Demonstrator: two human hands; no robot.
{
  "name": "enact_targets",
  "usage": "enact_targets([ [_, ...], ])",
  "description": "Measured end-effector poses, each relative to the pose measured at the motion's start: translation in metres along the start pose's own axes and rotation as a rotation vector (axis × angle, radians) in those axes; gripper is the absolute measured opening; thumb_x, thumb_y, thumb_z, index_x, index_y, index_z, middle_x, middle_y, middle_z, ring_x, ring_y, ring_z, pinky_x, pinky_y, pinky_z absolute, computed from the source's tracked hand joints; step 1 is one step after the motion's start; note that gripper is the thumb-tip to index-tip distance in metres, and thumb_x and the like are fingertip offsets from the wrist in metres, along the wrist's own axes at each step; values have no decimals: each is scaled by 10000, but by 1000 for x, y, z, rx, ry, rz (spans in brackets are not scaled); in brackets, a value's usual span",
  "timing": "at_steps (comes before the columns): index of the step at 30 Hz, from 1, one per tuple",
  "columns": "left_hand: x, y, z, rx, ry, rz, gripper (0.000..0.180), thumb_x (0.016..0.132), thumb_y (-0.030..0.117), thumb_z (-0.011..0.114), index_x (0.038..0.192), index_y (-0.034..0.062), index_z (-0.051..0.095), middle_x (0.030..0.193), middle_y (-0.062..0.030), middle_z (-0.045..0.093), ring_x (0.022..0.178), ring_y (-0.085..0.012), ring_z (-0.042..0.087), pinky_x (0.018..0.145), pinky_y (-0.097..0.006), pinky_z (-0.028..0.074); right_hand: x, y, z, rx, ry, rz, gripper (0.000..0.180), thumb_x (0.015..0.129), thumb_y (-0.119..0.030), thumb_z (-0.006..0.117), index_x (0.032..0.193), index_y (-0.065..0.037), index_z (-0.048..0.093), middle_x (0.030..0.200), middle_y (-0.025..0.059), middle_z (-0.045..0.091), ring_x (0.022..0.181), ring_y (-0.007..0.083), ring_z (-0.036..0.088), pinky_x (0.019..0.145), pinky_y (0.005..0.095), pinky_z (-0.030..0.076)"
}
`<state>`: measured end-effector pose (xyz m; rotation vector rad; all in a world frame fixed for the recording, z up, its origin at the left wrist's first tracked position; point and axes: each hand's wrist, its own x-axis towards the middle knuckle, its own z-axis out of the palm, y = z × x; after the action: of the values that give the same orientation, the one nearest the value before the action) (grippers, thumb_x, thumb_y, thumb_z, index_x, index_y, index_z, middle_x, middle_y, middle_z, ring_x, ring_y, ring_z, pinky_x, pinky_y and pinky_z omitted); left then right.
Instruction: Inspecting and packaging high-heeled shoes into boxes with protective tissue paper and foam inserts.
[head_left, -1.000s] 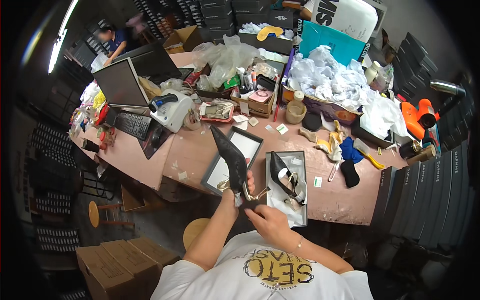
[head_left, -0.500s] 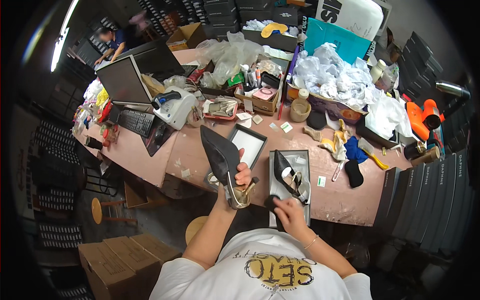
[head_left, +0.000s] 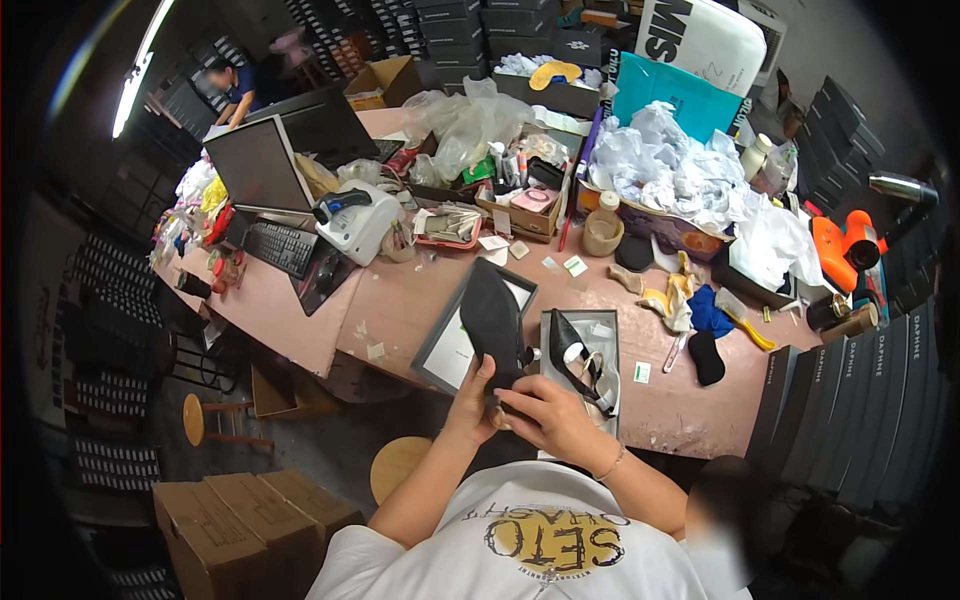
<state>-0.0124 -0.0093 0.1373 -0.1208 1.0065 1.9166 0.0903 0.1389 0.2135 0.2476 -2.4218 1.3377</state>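
Note:
A black high-heeled shoe (head_left: 490, 315) is in my left hand (head_left: 473, 405), toe pointing away and dark sole turned up. My fingers wrap its heel end, with the thumb along the side. My right hand (head_left: 545, 415) is closed against the same end of the shoe, fingertips pressed together; a dark bit shows beneath them, too hidden to name. Just right of it, a second black pointed shoe (head_left: 566, 340) with pale straps lies in an open grey shoebox (head_left: 613, 345). Behind the held shoe lies a shallow dark box lid (head_left: 437, 357) with a white inside.
Closed grey shoeboxes (head_left: 850, 400) line the right edge. Crumpled white paper (head_left: 650, 150), a blue cloth (head_left: 710, 312), a black pad (head_left: 706, 358) and a yellow-handled brush (head_left: 752, 328) lie right. A monitor (head_left: 260, 165) and keyboard (head_left: 280, 247) stand left. A blurred dark shape (head_left: 730, 505) overlaps my right sleeve.
The held shoe has turned from side-on to sole-up. My right hand has moved left from the shoebox, where it held a small black thing, to the heel end of the held shoe.

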Motion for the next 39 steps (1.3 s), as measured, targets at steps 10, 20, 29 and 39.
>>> enact_targets([
  [10, 10, -5, 7, -343, 12, -77, 601, 900, 564, 499, 1171, 31, 563, 937, -103, 651, 772, -198, 651, 641, -269, 543, -16, 3, -25, -7, 236, 109, 353, 823, -62, 665, 1173, -40, 624, 954, 128, 591, 812, 259, 599, 711, 311, 490],
  [20, 17, 18, 16, -387, -253, -27, 465, 872, 538, 566, 971, 87, 611, 723, -24, 516, 502, -95, 325, 453, -209, 293, -35, -8, 30, 151, 44, 83, 326, 800, -82, 682, 1123, -91, 641, 853, 92, 582, 705, 242, 617, 616, 318, 515],
  [29, 46, 52, -61, 851, 274, 411, 609, 854, 67, 648, 1396, 90, 373, 1244, -132, 531, 1027, -192, 575, 856, -313, 481, -48, 132, -84, -580, 175, 485, 724, 843, -287, 669, 1413, -30, 304, 1351, 343, 356, 1215, 468, 420, 959, 458, 405],
  [39, 44, 6, 6, 1428, 41, 727, 360, 858, 160, 636, 1170, -12, 583, 1140, -198, 589, 1114, -333, 553, 958, -384, 430, -76, 123, 8, -726, -3, 439, 270, 732, -162, 681, 961, -31, 623, 1215, 156, 535, 1273, 352, 411, 1074, 632, 163],
])
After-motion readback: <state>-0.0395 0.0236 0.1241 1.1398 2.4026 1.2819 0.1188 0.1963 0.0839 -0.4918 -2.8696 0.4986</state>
